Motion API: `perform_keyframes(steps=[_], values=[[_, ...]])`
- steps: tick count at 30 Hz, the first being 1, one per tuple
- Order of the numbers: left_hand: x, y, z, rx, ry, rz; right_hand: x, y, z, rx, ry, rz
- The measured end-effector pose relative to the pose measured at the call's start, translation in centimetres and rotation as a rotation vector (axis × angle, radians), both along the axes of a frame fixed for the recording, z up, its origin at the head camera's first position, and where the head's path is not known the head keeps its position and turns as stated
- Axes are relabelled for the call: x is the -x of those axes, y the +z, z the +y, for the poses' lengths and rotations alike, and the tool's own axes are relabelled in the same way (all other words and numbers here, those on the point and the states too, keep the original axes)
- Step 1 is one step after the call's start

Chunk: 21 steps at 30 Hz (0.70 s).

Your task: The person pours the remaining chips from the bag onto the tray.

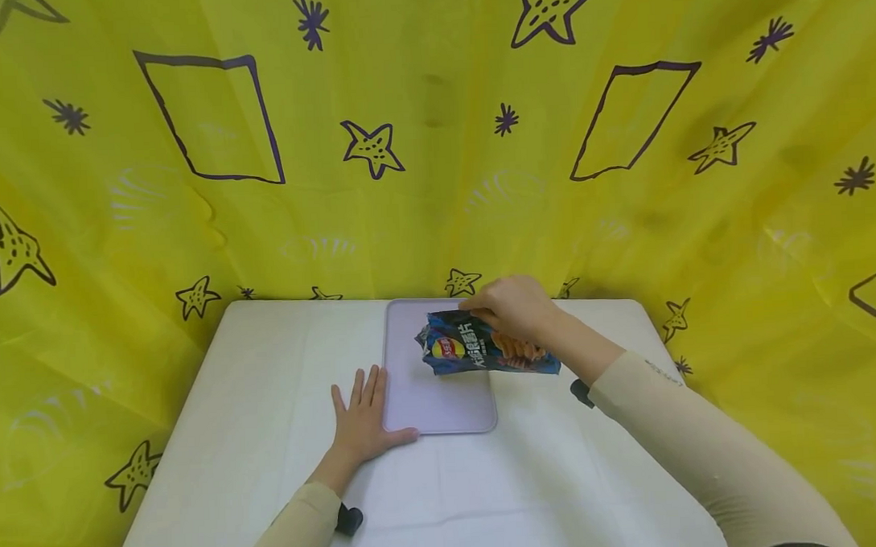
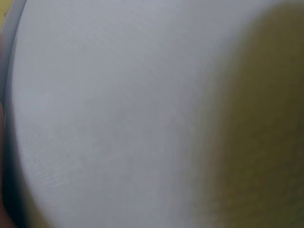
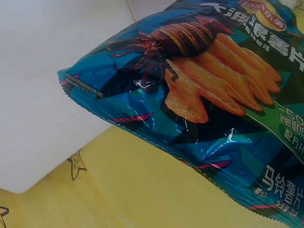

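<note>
My right hand (image 1: 520,309) grips the upper edge of a blue potato chip bag (image 1: 484,354) above a pale lavender tray (image 1: 417,403). The bag hangs on its side, its red and yellow logo toward the left. Its printed front, with ridged chips and a dark grilled-looking item, fills much of the right wrist view as a chip bag (image 3: 204,109). Beside the tray's left edge, my left hand (image 1: 362,425) lies flat with fingers spread, its thumb along the near left corner. The left wrist view is mostly blurred white surface and sleeve.
A white-covered table (image 1: 269,408) lies under the tray. Behind and around it hangs a yellow curtain (image 1: 436,209) with dark stars and outlined shapes. Black wrist devices (image 1: 348,520) sit at both cuffs.
</note>
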<state>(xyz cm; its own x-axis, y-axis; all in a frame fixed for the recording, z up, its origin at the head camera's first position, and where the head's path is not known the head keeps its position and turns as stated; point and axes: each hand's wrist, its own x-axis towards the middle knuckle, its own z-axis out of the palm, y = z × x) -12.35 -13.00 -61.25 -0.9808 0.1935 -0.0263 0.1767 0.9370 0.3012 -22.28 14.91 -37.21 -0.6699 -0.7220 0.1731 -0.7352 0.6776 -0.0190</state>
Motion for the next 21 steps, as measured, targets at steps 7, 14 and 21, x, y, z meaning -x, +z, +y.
perform_keyframes(steps=[7, 14, 21], values=[[0.0, -0.3, 0.1, 0.017, 0.002, 0.008, -0.1, 0.1, -0.6, -0.042, 0.011, -0.026], [0.0, 0.0, 0.0, 0.003, 0.009, 0.017, -0.1, 0.3, -1.1, -0.061, 0.024, -0.052], [0.0, 0.1, 0.1, 0.018, 0.008, 0.009, 0.0, 0.5, -1.3, -0.078, 0.016, -0.076]])
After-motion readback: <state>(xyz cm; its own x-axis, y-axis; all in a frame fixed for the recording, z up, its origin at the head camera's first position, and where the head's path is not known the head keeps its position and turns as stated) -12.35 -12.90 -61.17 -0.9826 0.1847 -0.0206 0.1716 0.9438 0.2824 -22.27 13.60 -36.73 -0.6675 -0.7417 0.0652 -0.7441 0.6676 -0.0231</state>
